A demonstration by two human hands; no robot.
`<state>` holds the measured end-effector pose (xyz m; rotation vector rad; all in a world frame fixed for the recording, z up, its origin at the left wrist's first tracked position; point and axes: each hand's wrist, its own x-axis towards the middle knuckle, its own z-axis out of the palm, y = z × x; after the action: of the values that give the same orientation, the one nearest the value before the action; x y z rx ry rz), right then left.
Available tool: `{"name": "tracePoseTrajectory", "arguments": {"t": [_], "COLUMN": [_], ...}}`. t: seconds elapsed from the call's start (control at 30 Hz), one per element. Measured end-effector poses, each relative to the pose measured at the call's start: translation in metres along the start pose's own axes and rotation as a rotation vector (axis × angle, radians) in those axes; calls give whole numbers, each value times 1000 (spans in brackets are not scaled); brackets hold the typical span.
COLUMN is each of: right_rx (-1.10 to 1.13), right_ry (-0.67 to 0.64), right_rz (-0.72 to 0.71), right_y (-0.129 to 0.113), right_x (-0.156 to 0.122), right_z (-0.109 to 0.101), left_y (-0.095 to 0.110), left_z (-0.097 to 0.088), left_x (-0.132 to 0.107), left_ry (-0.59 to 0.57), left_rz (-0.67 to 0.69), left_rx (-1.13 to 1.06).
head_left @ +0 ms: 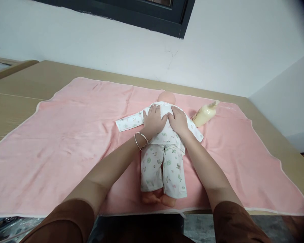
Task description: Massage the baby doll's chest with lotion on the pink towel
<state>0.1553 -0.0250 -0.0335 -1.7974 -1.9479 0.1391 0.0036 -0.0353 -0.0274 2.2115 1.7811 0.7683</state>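
A baby doll [166,98] lies on a pink blanket [73,141], its head toward the wall and its feet toward me. It wears a white printed top [167,135] and matching pants [152,168]. My left hand [154,120] rests flat on the left side of the doll's upper body, fingers spread. On the right side my right hand [177,121] lies flat too, the two thumbs almost meeting in the middle. A bangle circles my left wrist. Just right of the doll lies a pale yellow pump bottle [205,113], tipped over on the blanket.
Under the blanket is a wooden table [17,81], its far edge along a white wall [103,44]. A dark window frame [142,17] is set in the wall above. At the lower left, a clear plastic-wrapped item [17,227] shows below the table edge.
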Motion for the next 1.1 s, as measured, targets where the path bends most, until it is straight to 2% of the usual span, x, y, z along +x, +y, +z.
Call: {"name": "tracePoseTrajectory", "arguments": {"t": [0.07,0.17,0.27,0.37,0.47,0.63,0.7,0.77,0.87,0.97,1.03,1.1], "right_rx": [28,-2,-135,-303,-371,-173,-117,-114,-196,-298,-320,-297], "right_ry": [-29,-62,-83,-131,-159,-168,-186,-195,-187,-194,-180,-143], "right_rz": [-26,-36,-40,-80,-88,-2,45,71,44,-10,-22,-17], "right_y": [5,-1,-24,-49,-57,-27,-19,-21,-41,-59,-60,-51], "right_x": [3,2,-12,-30,-36,-14,-6,-7,-21,-35,-36,-30], "right_z": [-2,-9,-22,-37,-44,-30,-24,-24,-35,-47,-48,-43], "left_y": [-2,-5,-8,-8,-7,-2,1,6,14,19,18,13], "left_z": [4,10,11,9,6,2,-2,-10,-28,-43,-47,-44], "left_x": [0,-2,-5,-8,-10,-10,-9,-10,-15,-18,-17,-12], "left_ry": [58,180,273,305,270,140,81,30,-75,-167,-178,-158], "left_rz": [53,243,386,392,305,101,112,171,266,293,282,245], "left_rx": [13,40,36,35,47,59,106,172,260,284,257,222]}}
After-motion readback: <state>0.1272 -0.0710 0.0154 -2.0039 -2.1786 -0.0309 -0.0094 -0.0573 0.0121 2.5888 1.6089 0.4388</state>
